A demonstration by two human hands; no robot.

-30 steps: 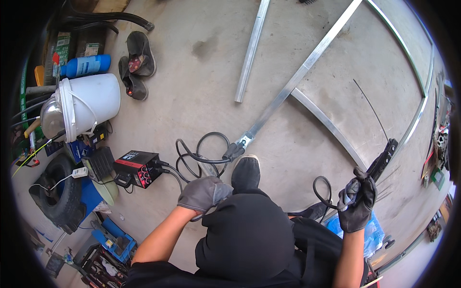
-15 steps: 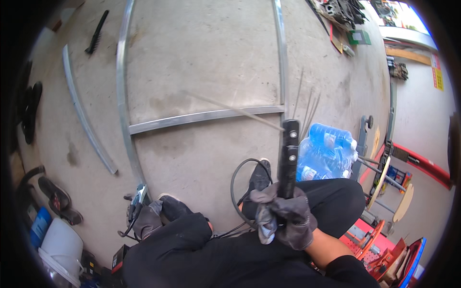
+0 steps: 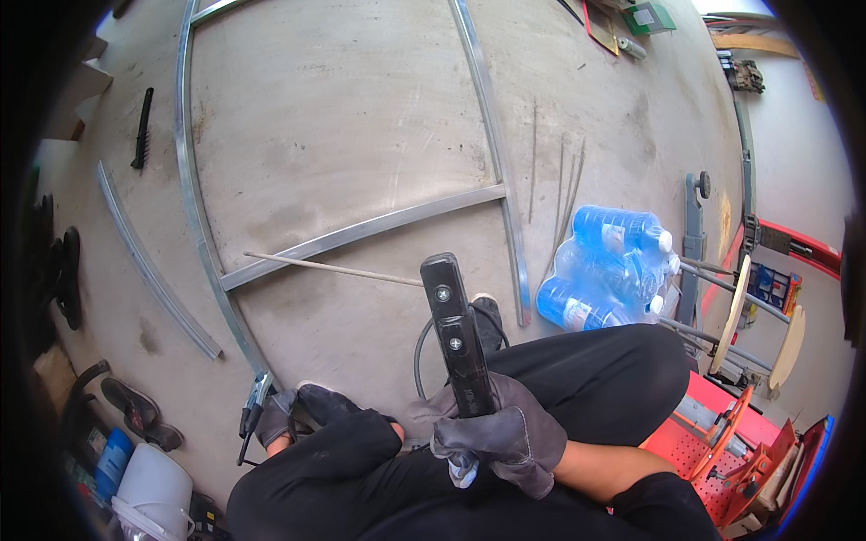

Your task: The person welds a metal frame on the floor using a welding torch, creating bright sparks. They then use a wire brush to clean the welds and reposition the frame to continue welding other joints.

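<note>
My right hand [image 3: 501, 433], in a dark grey glove, is closed round a black welding electrode holder [image 3: 458, 338]. A thin welding rod [image 3: 334, 269] juts leftward from the holder's head, its far tip appearing over the crossbar [image 3: 365, 236] of a metal tube frame [image 3: 190, 171]. At the near end of the frame's left tube sits a grounding clamp [image 3: 256, 397] with dark handles. Right beside that clamp is my gloved left hand [image 3: 273, 418]; its fingers are mostly hidden, so its grip cannot be made out.
Several loose welding rods [image 3: 566, 194] lie right of the frame, close to a wrapped pack of blue water bottles [image 3: 609, 270]. On the left are a loose metal strip [image 3: 153, 270], a black wire brush [image 3: 142, 128] and a white bucket [image 3: 155, 487]. A red machine [image 3: 713, 451] stands lower right.
My right hand has shifted left with the electrode holder, which now leans leftward. The rod's tip has come down and left toward the frame's left tube. The head view has turned somewhat.
</note>
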